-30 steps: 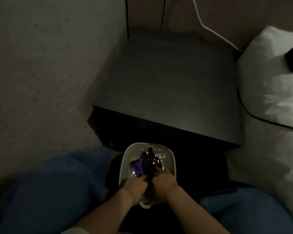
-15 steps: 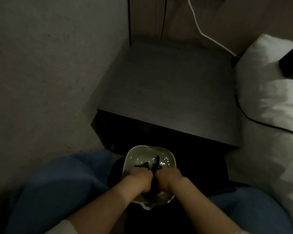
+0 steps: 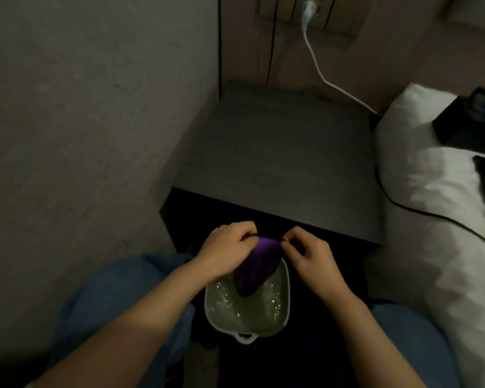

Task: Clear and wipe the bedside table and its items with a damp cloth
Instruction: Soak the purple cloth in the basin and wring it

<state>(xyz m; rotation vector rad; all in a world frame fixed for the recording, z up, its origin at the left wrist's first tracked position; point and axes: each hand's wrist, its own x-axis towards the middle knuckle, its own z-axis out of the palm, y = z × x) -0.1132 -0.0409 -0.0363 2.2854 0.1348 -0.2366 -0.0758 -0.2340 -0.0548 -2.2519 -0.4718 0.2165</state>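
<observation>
A purple cloth (image 3: 256,266) hangs spread between my two hands above a white bowl of water (image 3: 284,309) on the floor. My left hand (image 3: 227,249) pinches its left top corner and my right hand (image 3: 310,256) pinches the right top corner. The cloth's lower tip points down into the bowl. Just beyond the hands stands the dark bedside table (image 3: 277,163), its top bare in this dim light.
A white cable (image 3: 319,71) runs from a wall socket down behind the table's right back corner. A bed with a white pillow (image 3: 420,169) and dark items on it lies at the right. A plain wall closes the left side. My blue-clad knees flank the bowl.
Both hands rose out of the bowl, where they gripped the bunched cloth, and moved apart. The cloth now hangs unfolded between them, above the water.
</observation>
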